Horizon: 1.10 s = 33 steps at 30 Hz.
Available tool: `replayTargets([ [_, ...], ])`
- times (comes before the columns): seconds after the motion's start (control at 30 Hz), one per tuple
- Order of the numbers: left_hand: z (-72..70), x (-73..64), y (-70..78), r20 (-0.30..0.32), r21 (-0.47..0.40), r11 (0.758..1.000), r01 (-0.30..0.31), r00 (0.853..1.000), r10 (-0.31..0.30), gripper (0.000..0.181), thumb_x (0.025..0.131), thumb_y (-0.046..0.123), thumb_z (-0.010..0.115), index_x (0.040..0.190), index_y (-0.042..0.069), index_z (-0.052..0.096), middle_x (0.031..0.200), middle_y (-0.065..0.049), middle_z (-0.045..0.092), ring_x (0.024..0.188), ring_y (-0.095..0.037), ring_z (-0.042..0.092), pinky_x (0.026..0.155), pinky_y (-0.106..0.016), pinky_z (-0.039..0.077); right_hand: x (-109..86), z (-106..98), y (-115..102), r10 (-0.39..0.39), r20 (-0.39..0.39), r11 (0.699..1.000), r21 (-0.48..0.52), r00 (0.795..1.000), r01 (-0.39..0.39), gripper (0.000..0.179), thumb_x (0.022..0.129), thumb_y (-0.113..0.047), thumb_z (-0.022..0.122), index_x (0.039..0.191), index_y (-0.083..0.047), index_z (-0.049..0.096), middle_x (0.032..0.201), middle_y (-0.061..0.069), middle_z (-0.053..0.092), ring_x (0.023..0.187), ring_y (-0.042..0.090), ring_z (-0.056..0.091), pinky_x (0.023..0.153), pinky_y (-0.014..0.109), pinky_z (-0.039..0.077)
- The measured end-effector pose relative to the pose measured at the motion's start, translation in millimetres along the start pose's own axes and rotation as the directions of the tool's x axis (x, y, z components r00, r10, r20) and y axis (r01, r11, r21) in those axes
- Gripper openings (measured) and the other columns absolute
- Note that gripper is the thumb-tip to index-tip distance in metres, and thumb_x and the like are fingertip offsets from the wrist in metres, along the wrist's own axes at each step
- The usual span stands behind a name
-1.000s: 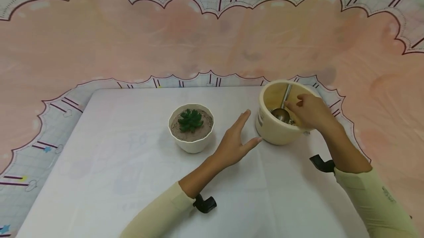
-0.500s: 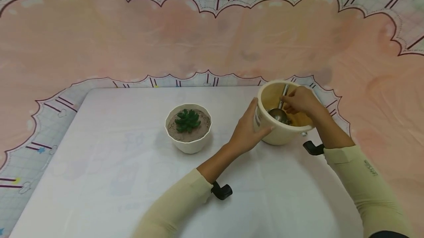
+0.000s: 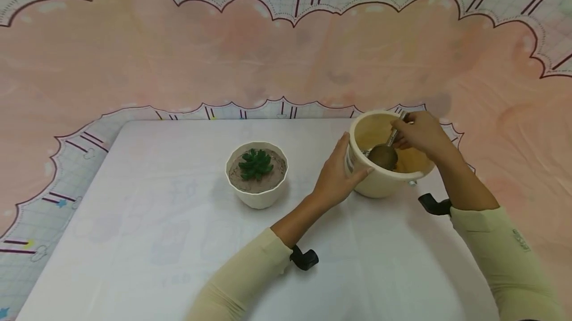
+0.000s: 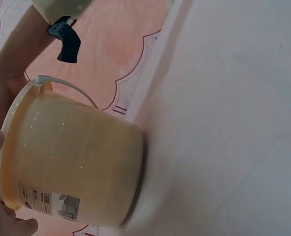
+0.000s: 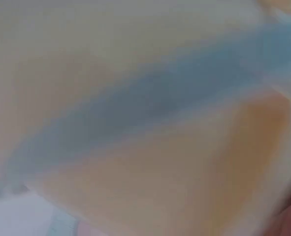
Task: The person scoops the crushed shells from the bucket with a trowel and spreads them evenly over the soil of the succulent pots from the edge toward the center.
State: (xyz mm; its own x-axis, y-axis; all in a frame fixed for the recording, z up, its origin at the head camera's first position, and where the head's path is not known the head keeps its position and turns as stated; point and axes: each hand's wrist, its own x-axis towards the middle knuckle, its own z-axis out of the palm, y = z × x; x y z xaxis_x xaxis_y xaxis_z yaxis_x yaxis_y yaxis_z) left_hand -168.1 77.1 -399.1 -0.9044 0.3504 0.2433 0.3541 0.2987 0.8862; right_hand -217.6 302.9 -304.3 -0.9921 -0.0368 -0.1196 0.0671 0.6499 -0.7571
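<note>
A cream plastic bucket (image 3: pixel 380 182) stands at the table's right, a label on its left side. My left hand (image 3: pixel 336 178) holds its near left side, thumb along the front rim and fingers against the outer wall. Reaching into the bucket, my right hand (image 3: pixel 420 130) grips the handle of a metal ladle (image 3: pixel 384 157). The ladle's round bowl is inside the bucket and its handle leans up to the right. Small pale bits show beside the bowl. In the left wrist view the bucket (image 4: pixel 81 157) fills the left half. The right wrist view is blurred, with the bucket's pale handle (image 5: pixel 160 93) across it.
A white faceted pot (image 3: pixel 256 198) with a green succulent (image 3: pixel 255 164) in grey soil stands left of the bucket. A white cloth (image 3: pixel 178 241) covers the table. Behind it hangs a peach patterned cloth (image 3: pixel 201 58).
My left hand has moved right and taken hold of the bucket. My right hand has grasped the ladle's handle and swung it rightward. The succulent pot has stayed in place.
</note>
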Motion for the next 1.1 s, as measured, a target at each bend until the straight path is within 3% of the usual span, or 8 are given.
replayTargets([
  [0.07, 0.2, 0.4, 0.5, -0.003, 0.0, 1.0, -0.01, 1.0, 0.01, 0.097, 0.098, 0.027, 0.079, 0.169, 0.008, 0.015, 0.173, -0.01, 0.022, 0.157, -0.02, 0.024, 0.124, -0.041, 0.027, -4.8, -6.9, -4.4, -0.033, -0.099, 0.999, 0.039, 0.995, 0.037, 0.054, 0.111, -0.033, 0.052, 0.124, 0.019, 0.058, 0.083, 0.011, 0.074, 0.068, 0.014, 0.075, 0.066, 0.031, 0.063],
  [0.17, 0.0, 1.1, 0.9, -0.007, 0.003, 1.0, -0.018, 1.0, 0.018, 0.098, 0.098, 0.029, 0.078, 0.169, 0.009, 0.014, 0.173, -0.01, 0.021, 0.157, -0.02, 0.023, 0.123, -0.042, 0.027, -9.1, -15.7, -8.3, -0.078, -0.251, 0.989, 0.101, 0.965, 0.107, 0.052, 0.109, -0.032, 0.056, 0.118, 0.018, 0.062, 0.077, 0.001, 0.073, 0.064, 0.009, 0.074, 0.064, 0.028, 0.062],
  [0.27, -0.1, 1.4, 1.4, -0.009, -0.002, 1.0, -0.016, 1.0, 0.016, 0.099, 0.098, 0.03, 0.078, 0.17, 0.01, 0.013, 0.173, -0.01, 0.02, 0.157, -0.021, 0.023, 0.123, -0.044, 0.028, -10.0, -20.8, -7.8, -0.104, -0.328, 0.986, 0.09, 0.939, 0.141, 0.045, 0.108, -0.027, 0.059, 0.115, 0.017, 0.064, 0.074, -0.007, 0.073, 0.061, 0.005, 0.072, 0.062, 0.024, 0.061],
  [0.5, 1.1, 0.9, 1.7, -0.017, 0.012, 1.0, -0.004, 1.0, 0.004, 0.1, 0.097, 0.031, 0.08, 0.169, 0.01, 0.014, 0.173, -0.009, 0.022, 0.157, -0.02, 0.023, 0.123, -0.044, 0.028, -8.7, -18.0, 0.9, -0.073, -0.307, 0.994, -0.1, 0.949, 0.044, 0.044, 0.109, -0.027, 0.058, 0.113, 0.016, 0.067, 0.086, 0.018, 0.076, 0.06, -0.001, 0.069, 0.059, 0.019, 0.058],
  [0.67, 2.1, 0.4, 1.3, -0.013, 0.019, 1.0, 0.009, 1.0, -0.009, 0.101, 0.097, 0.033, 0.08, 0.17, 0.011, 0.014, 0.173, -0.007, 0.022, 0.157, -0.02, 0.023, 0.123, -0.045, 0.029, -7.2, -7.4, 10.4, -0.066, -0.272, 0.966, -0.259, 0.96, -0.007, 0.045, 0.109, -0.033, 0.058, 0.101, 0.009, 0.071, 0.085, 0.021, 0.076, 0.068, 0.021, 0.075, 0.052, 0.024, 0.048],
  [0.8, 2.1, -0.6, 1.4, -0.014, 0.027, 1.0, 0.014, 1.0, -0.014, 0.101, 0.096, 0.034, 0.08, 0.17, 0.012, 0.014, 0.173, -0.007, 0.022, 0.157, -0.02, 0.023, 0.123, -0.046, 0.03, -6.1, 0.9, 18.8, -0.054, -0.273, 0.968, -0.249, 0.96, -0.016, 0.042, 0.11, -0.031, 0.058, 0.102, 0.009, 0.066, 0.087, 0.026, 0.074, 0.076, 0.035, 0.077, 0.047, 0.028, 0.048],
  [1.0, 2.4, 0.8, -0.6, -0.022, 0.046, 0.999, -0.004, 1.0, 0.005, 0.101, 0.096, 0.034, 0.08, 0.169, 0.01, 0.015, 0.173, -0.009, 0.022, 0.157, -0.022, 0.023, 0.123, -0.045, 0.028, -6.3, 7.4, 25.7, -0.048, -0.312, 0.978, -0.208, 0.949, -0.019, 0.042, 0.11, -0.031, 0.056, 0.107, 0.01, 0.064, 0.095, 0.031, 0.073, 0.078, 0.037, 0.077, 0.047, 0.025, 0.049],
  [1.1, 2.8, 1.4, -1.9, -0.026, 0.049, 0.999, -0.003, 1.0, 0.004, 0.101, 0.096, 0.034, 0.081, 0.169, 0.01, 0.016, 0.173, -0.01, 0.022, 0.157, -0.024, 0.023, 0.124, -0.045, 0.028, -5.8, 9.4, 26.6, -0.061, -0.33, 0.977, -0.211, 0.942, -0.01, 0.043, 0.11, -0.031, 0.056, 0.106, 0.01, 0.065, 0.092, 0.03, 0.073, 0.07, 0.029, 0.077, 0.046, 0.024, 0.048],
])
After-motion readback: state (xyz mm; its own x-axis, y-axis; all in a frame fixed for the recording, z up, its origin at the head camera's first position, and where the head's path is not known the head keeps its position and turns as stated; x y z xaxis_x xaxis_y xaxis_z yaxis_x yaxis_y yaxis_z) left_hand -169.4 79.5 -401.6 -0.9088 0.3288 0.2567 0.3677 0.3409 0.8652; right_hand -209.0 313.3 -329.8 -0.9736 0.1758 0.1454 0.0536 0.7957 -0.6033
